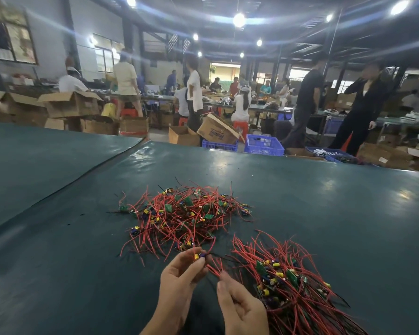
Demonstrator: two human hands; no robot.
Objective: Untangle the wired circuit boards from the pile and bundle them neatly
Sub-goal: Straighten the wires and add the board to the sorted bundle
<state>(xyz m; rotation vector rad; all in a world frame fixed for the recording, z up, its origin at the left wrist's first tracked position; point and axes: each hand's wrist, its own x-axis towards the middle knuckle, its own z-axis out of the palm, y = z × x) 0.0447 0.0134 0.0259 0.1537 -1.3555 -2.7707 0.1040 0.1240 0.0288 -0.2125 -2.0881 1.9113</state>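
Note:
A tangled pile (184,213) of small green circuit boards with red and black wires lies on the dark green table (324,201). To its right and nearer me, a second heap (286,276) has its boards side by side and its wires fanned out. My left hand (179,279) pinches one small board (198,256) at the pile's near edge. My right hand (240,305) pinches that board's red wires (214,268) just left of the second heap.
A seam in the table cover (87,177) runs diagonally at the left. Beyond the table's far edge stand blue crates (264,145), cardboard boxes (218,131) and several people at other benches.

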